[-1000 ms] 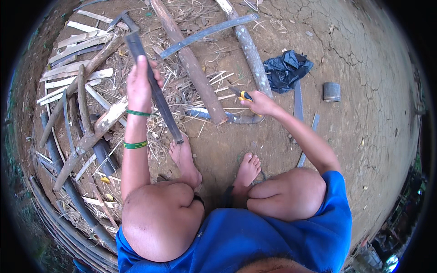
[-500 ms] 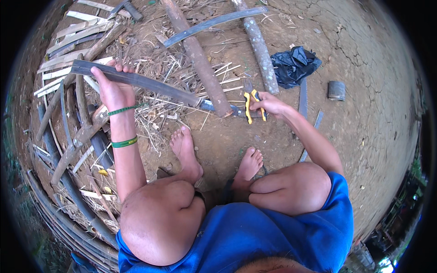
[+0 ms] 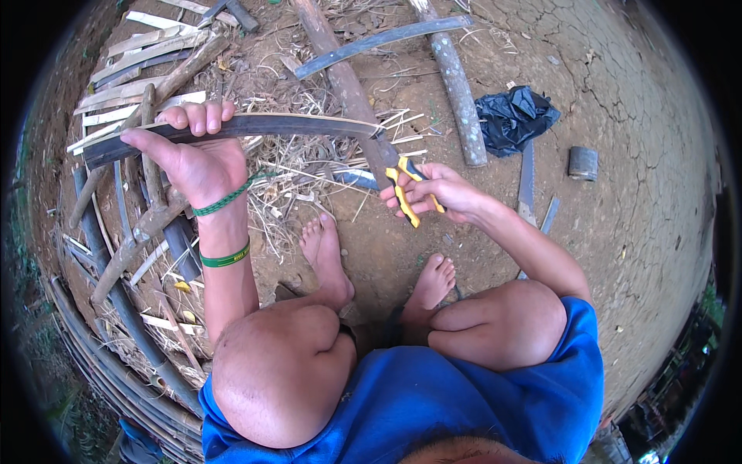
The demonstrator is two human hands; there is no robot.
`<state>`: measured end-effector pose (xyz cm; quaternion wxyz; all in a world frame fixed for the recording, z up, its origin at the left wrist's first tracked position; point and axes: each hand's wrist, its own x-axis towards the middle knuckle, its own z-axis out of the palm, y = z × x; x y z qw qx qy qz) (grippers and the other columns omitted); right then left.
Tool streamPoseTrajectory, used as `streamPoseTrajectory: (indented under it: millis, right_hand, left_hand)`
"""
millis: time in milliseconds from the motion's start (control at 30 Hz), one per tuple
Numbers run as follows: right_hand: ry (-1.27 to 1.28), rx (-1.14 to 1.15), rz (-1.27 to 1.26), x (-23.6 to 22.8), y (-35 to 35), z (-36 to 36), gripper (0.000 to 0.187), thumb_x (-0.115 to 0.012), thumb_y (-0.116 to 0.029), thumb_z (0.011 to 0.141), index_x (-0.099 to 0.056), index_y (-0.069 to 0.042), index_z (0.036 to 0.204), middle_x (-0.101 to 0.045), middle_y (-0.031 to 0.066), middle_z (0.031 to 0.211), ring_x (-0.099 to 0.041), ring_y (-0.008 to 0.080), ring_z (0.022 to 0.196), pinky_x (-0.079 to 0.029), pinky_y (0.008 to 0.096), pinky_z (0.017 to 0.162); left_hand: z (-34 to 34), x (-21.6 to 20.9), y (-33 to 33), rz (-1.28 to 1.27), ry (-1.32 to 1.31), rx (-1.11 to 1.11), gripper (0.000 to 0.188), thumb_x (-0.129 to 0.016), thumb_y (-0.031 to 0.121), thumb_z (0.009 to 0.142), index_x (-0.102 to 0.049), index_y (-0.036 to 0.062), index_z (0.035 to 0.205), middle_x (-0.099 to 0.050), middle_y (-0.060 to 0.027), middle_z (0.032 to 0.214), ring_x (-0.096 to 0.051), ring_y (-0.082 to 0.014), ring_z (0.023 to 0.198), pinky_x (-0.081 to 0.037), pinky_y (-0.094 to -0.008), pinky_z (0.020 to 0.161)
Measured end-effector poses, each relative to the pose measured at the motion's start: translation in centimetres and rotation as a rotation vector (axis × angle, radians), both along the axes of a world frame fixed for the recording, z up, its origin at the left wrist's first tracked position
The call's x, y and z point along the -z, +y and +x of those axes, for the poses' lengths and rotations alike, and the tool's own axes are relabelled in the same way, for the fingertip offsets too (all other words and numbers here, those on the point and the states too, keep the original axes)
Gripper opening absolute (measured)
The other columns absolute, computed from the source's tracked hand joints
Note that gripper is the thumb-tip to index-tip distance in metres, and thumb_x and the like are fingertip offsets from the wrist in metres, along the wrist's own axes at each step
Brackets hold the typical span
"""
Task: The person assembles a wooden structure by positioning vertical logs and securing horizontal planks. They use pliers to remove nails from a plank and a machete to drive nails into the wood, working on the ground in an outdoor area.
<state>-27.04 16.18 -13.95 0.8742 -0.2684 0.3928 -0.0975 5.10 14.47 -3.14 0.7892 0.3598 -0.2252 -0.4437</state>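
Note:
My left hand [image 3: 205, 158] grips a dark, slightly curved bamboo strip [image 3: 301, 126] near its left end, thumb along the near side and fingers over the far edge. The strip is raised above the ground, its pale cut edge turned up. My right hand [image 3: 452, 193] is closed around the yellow-and-black handles of pliers [image 3: 406, 207]. The pliers' jaws point up and left toward the strip's right end; whether they bite on it I cannot tell. Beneath them lies a brown log [image 3: 340, 81], with a dark bamboo piece [image 3: 357, 179] on the ground beside it.
Another strip [image 3: 379, 45] lies across the brown log and a mottled log [image 3: 457, 97]. To the right are a black plastic bag [image 3: 516, 120], a handsaw [image 3: 527, 182] and a grey cylinder [image 3: 583, 164]. Split bamboo slats [image 3: 143, 58] and a hammer [image 3: 242, 14] lie at far left.
The strip's right end has risen and its pale edge has turned up. The pliers have moved left and tilted, bringing their jaws toward that end.

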Motion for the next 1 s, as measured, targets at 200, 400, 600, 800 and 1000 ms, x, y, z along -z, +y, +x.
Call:
streamPoseTrajectory:
  millis: [200,400,600,800,1000]
  right_hand:
    - [0.007,-0.042,-0.057,-0.4,-0.4,-0.2,0.015,-0.050,0.001,0.093,-0.053,-0.003,0.107,-0.066,0.0240,0.118,-0.069,0.0294,0.105,-0.060,0.0406,0.091]
    - [0.102,-0.011,-0.064,-0.3,-0.2,0.1,0.014,-0.051,-0.008,0.095,-0.054,-0.002,0.107,-0.066,0.0156,0.099,-0.069,0.0214,0.088,-0.060,0.0349,0.075]
    - [0.178,-0.035,-0.074,-0.8,-1.5,0.0,0.033,-0.055,-0.032,0.101,-0.055,0.001,0.106,-0.066,0.0139,0.083,-0.068,0.0185,0.073,-0.058,0.0308,0.060]
    - [0.289,-0.060,-0.135,0.0,-1.3,-0.3,0.044,-0.053,-0.042,0.104,-0.054,0.001,0.110,-0.070,0.0165,0.086,-0.071,0.0198,0.070,-0.060,0.0294,0.062]
    - [0.209,-0.054,-0.113,-0.5,-1.2,-0.2,0.040,-0.051,-0.040,0.105,-0.054,0.000,0.109,-0.072,0.0183,0.094,-0.073,0.0216,0.078,-0.063,0.0307,0.068]
  left_hand:
    - [-0.4,-0.3,0.1,0.010,0.015,-0.015,0.065,-0.042,0.077,0.089,-0.046,0.0150,0.071,-0.038,0.0030,0.062,-0.037,-0.0135,0.060,-0.037,-0.0333,0.068]
    - [0.7,1.0,0.2,0.003,0.013,0.021,0.065,-0.044,0.079,0.088,-0.046,0.0153,0.073,-0.038,0.0008,0.062,-0.038,-0.0171,0.063,-0.040,-0.0351,0.072]
    - [0.3,2.6,0.8,0.048,0.114,0.005,0.067,-0.044,0.080,0.087,-0.047,0.0141,0.073,-0.040,-0.0009,0.063,-0.041,-0.0191,0.065,-0.042,-0.0379,0.076]
    - [-0.1,2.9,1.1,0.061,0.117,-0.007,0.069,-0.044,0.082,0.085,-0.046,0.0146,0.070,-0.040,-0.0001,0.061,-0.041,-0.0180,0.063,-0.042,-0.0376,0.075]
    - [-0.1,2.8,1.2,0.092,0.131,-0.054,0.070,-0.046,0.083,0.082,-0.047,0.0153,0.067,-0.040,0.0017,0.058,-0.040,-0.0147,0.058,-0.041,-0.0355,0.071]
